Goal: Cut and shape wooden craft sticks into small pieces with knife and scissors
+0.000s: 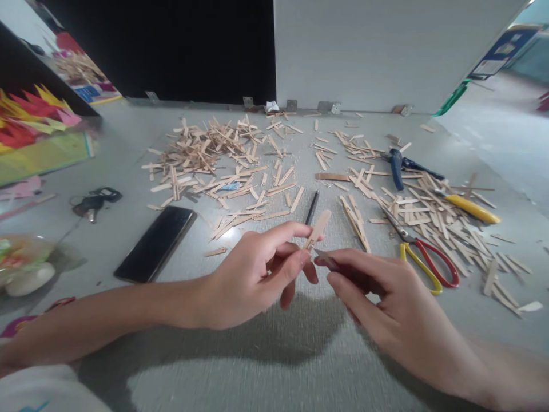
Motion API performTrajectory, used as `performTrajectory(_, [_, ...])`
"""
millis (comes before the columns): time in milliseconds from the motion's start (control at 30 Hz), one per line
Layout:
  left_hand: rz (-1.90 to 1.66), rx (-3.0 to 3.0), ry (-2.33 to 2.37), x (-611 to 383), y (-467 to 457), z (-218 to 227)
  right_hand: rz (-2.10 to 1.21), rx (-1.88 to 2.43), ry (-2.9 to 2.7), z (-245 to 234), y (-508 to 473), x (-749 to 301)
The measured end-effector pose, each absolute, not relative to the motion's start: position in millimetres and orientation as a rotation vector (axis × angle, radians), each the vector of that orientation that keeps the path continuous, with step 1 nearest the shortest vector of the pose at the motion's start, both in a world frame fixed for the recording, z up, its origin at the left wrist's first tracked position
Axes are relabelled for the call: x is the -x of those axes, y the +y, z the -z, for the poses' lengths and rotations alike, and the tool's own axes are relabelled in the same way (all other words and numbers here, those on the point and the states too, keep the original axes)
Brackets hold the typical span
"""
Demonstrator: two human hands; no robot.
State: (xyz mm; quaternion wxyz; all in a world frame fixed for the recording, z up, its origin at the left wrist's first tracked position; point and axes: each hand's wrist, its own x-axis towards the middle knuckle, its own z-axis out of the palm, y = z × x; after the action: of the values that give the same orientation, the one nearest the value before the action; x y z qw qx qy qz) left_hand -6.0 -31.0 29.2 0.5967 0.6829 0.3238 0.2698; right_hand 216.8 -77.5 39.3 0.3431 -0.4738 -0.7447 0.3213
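Observation:
My left hand (253,274) pinches a short wooden craft stick (318,228) between thumb and fingers, holding it tilted above the grey table (257,366). My right hand (386,303) is closed around a small knife blade (325,258), whose tip touches the lower end of the stick. Both hands meet at the middle of the view, close to the table's near side.
Several cut wooden sticks lie piled at the back (206,154) and right (429,217). Red-and-yellow scissors (424,257), a blue-handled tool (397,169), a yellow-handled tool (472,209), a black pen (311,207), a black phone (156,243) and keys (94,201) lie around.

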Motion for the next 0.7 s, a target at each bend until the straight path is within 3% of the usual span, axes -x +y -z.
performTrajectory(700, [-0.517, -1.727, 0.701, 5.2, -38.6, -22.9, -0.472, 1.226, -1.971, -30.9, -88.3, -210.6])
